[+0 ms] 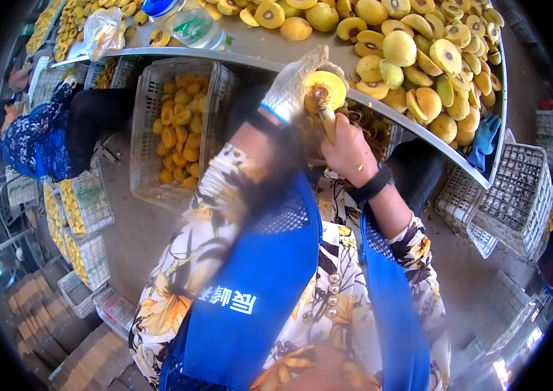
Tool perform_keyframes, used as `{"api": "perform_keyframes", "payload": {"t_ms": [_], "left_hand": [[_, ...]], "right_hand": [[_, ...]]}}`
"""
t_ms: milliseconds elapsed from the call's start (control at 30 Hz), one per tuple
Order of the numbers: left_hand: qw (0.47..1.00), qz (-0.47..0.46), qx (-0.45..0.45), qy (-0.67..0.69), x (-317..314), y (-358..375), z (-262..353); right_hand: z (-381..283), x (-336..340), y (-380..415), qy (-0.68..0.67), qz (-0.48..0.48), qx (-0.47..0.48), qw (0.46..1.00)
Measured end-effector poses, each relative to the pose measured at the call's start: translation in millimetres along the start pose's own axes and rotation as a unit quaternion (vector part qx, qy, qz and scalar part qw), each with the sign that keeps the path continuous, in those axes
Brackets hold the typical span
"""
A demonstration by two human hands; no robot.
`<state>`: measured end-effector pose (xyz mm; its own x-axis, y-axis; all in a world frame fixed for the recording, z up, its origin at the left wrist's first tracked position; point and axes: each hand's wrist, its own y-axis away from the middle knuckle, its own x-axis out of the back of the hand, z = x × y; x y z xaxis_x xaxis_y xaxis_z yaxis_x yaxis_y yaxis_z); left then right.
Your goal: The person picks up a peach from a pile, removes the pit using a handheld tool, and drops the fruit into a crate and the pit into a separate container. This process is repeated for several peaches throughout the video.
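My left hand (299,78), in a pale work glove, is closed around a halved yellow peach (332,88), cut face up with a brown pit area. My right hand (349,148), bare with a dark band at the wrist, grips the light handle of a pitting tool (327,122). The tool's tip meets the brown centre of the peach; its exact shape is hidden there. Both hands are at the near edge of a metal table (250,39), above a container of dark scraps (374,127). A heap of halved peaches (447,55) lies just beyond.
Below the table on the left stands a crate of orange-yellow peach halves (182,130). A clear jug (195,27) and a plastic bag (103,31) rest on the table. Blue gloves (483,140) lie at its right corner, near stacked crates (511,189). Another person (38,140) sits at left.
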<state>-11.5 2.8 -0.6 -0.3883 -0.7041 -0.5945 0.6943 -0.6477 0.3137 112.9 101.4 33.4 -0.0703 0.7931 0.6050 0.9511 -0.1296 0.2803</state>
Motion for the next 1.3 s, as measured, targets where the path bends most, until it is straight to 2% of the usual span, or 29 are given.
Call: {"api": "perform_keyframes", "payload": {"t_ms": [67, 200, 233, 333, 367, 500, 567, 633, 700, 733, 767, 800, 867, 900, 933, 967, 1000, 1033, 1067, 1100, 1133, 1167, 1233, 1267, 1300], "left_hand": [[0.997, 0.047, 0.033, -0.059, -3, 4, 7], [0.971, 0.154, -0.184, -0.017, -16, 18, -9], [0.956, 0.206, -0.208, 0.021, -25, 22, -10], [0.967, 0.215, -0.139, 0.007, -8, 20, -20], [0.966, 0.210, -0.149, 0.016, -8, 19, -20], [0.968, 0.198, -0.142, -0.056, -8, 17, -26], [0.973, 0.185, -0.129, -0.051, -10, 16, -28], [0.942, 0.153, -0.248, -0.167, -5, 11, -37], [0.968, 0.118, -0.197, -0.100, 0, 12, -36], [0.991, 0.097, -0.083, 0.026, -6, 22, -16], [0.985, 0.073, 0.032, 0.150, -8, 28, -2], [0.970, 0.180, -0.028, 0.163, 7, 17, -4], [0.984, 0.088, -0.032, 0.154, 64, 35, 25], [0.973, 0.197, -0.079, 0.096, 77, 47, 39], [0.944, 0.302, -0.125, 0.034, 90, 57, 53], [0.901, 0.374, -0.149, -0.163, 119, 65, 59], [0.815, 0.429, -0.167, -0.352, 146, 69, 63], [0.729, 0.428, -0.145, -0.514, 148, 76, 79], [0.619, 0.413, -0.118, -0.658, 143, 81, 92], [0.566, 0.431, -0.115, -0.694, 143, 68, 99], [0.552, 0.406, -0.138, -0.715, 134, 54, 106], [0.558, 0.375, -0.222, -0.706, 140, 26, 104], [0.524, 0.313, -0.196, -0.767, 99, -15, 110], [0.527, 0.272, -0.200, -0.780, 85, -36, 110], [0.478, 0.240, -0.192, -0.823, 80, -63, 108]], "right_hand": [[-1, 3, -5, -0.019, -0.029, -0.021, 0.999], [3, 1, -8, -0.088, -0.026, 0.018, 0.996], [8, -5, -8, -0.088, -0.017, 0.042, 0.995], [19, -20, -8, -0.083, 0.004, 0.083, 0.993], [20, -23, -8, -0.082, 0.013, 0.092, 0.992], [15, -14, -3, -0.222, -0.104, -0.008, 0.969], [5, -6, 2, -0.288, -0.161, -0.085, 0.940], [16, -9, 0, -0.397, -0.217, -0.078, 0.888], [23, -9, -1, -0.485, -0.269, -0.065, 0.830], [24, -9, -3, -0.520, -0.293, -0.054, 0.801], [25, -8, -6, -0.552, -0.317, -0.041, 0.770], [26, -9, -5, -0.578, -0.313, -0.043, 0.752], [35, -11, -2, -0.626, -0.307, -0.048, 0.715], [44, -9, -4, -0.640, -0.310, -0.065, 0.700], [51, -5, -5, -0.571, -0.283, -0.063, 0.768], [57, -5, -5, -0.423, -0.247, -0.022, 0.871], [66, -6, -7, -0.261, -0.202, 0.019, 0.944], [87, -18, -11, -0.032, -0.106, 0.114, 0.987], [92, -27, -11, 0.007, -0.092, 0.107, 0.990], [95, -34, -11, 0.049, -0.078, 0.101, 0.991], [95, -36, -11, 0.092, -0.064, 0.095, 0.989], [79, -36, -11, 0.065, -0.062, 0.076, 0.993], [53, -30, -7, 0.038, -0.073, 0.079, 0.993], [46, -27, -5, 0.027, -0.073, 0.080, 0.994], [46, -24, -3, 0.019, -0.059, 0.101, 0.993]]}}
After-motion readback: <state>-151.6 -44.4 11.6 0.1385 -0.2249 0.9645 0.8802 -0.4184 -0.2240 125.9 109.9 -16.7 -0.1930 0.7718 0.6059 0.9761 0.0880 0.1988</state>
